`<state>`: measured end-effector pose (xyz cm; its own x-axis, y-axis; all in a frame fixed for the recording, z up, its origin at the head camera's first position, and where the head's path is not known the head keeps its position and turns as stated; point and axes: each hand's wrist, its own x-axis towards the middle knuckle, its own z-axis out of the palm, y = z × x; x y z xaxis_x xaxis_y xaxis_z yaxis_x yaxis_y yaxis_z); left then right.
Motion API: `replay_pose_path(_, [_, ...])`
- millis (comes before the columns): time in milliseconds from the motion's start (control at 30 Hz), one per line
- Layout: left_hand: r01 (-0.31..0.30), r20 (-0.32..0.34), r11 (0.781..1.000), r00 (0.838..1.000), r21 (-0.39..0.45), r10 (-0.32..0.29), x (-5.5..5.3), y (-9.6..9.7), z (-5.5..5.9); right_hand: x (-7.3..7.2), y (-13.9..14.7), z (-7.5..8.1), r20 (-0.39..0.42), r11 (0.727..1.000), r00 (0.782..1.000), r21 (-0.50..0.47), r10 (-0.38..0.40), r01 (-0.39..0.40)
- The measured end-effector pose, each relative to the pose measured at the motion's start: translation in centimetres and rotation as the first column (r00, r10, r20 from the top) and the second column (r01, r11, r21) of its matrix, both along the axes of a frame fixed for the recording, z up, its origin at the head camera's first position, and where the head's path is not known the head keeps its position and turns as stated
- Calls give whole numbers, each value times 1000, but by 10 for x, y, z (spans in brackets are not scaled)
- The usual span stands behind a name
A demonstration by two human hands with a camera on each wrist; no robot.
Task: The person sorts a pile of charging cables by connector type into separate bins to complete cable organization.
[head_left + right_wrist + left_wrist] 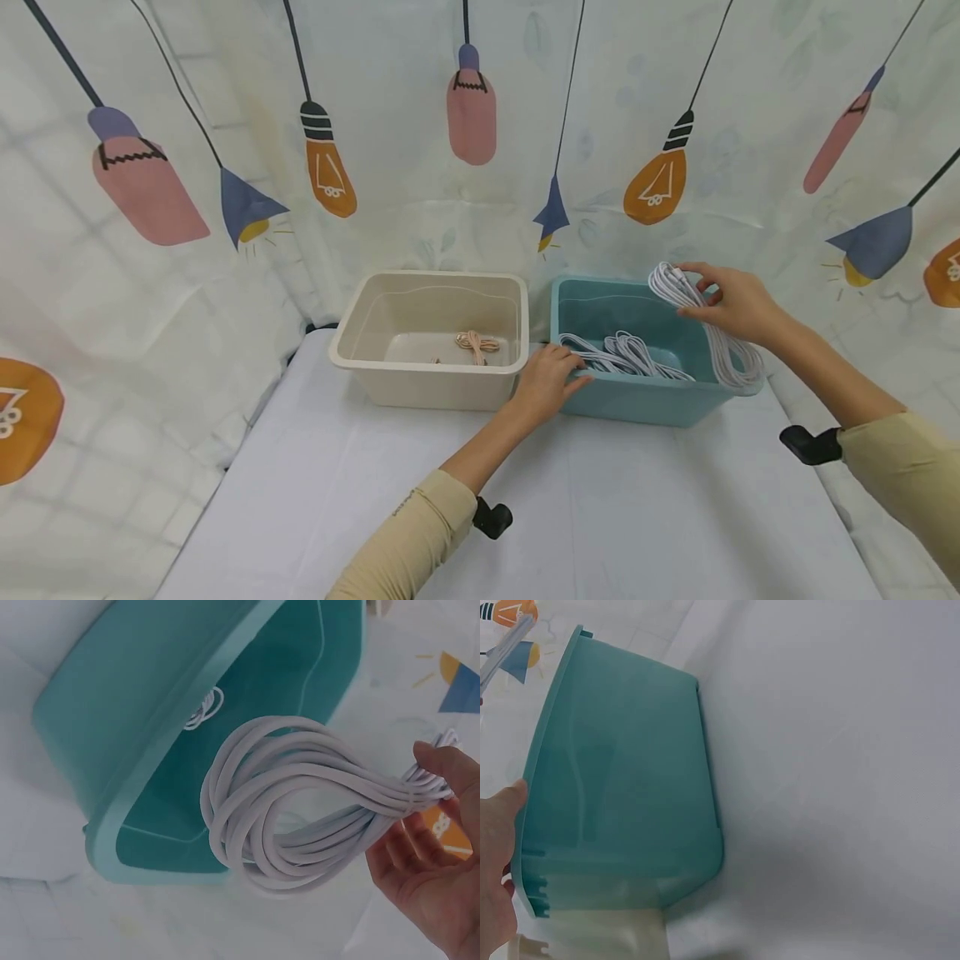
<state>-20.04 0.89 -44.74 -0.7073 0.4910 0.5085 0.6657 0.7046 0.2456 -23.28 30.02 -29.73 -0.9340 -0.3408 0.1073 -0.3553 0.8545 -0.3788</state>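
My right hand (pixel 738 307) pinches a coiled bundle of white cable (pixel 292 799) near its tied end, between thumb and fingers. The wide loop hangs over the right end of the teal bin (pixel 637 404). At that bin's left front corner, my left hand (pixel 546 379) grips the rim, with the thumb on the near side, as the left wrist view shows. More white cable bundles (pixel 633 354) lie inside the teal bin. Just left of it stands a beige bin (pixel 427 379), which holds a small tied bundle of light tan cable (pixel 476 343).
Both bins stand side by side at the back of a table covered with a white cloth (pixel 570 517). Behind them hangs a pale curtain (pixel 420 217) printed with lamps and bulbs. A tiny tan piece (pixel 436 361) lies on the beige bin's floor.
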Motion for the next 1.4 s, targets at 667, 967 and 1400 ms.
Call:
replay_pose_path(667, [-12,7,1000,1000,-5,12,5,3,1,-36,16,-15,65,986,984,-5,-163,164])
replay_pose_path(967, [3,4,1000,1000,5,-3,6,4,2,-33,20,-26,82,981,978,15,-194,194])
replay_pose_path(1400, [3,-18,1000,1000,-29,-3,4,2,1,-22,12,-42,76,989,986,4,-150,150])
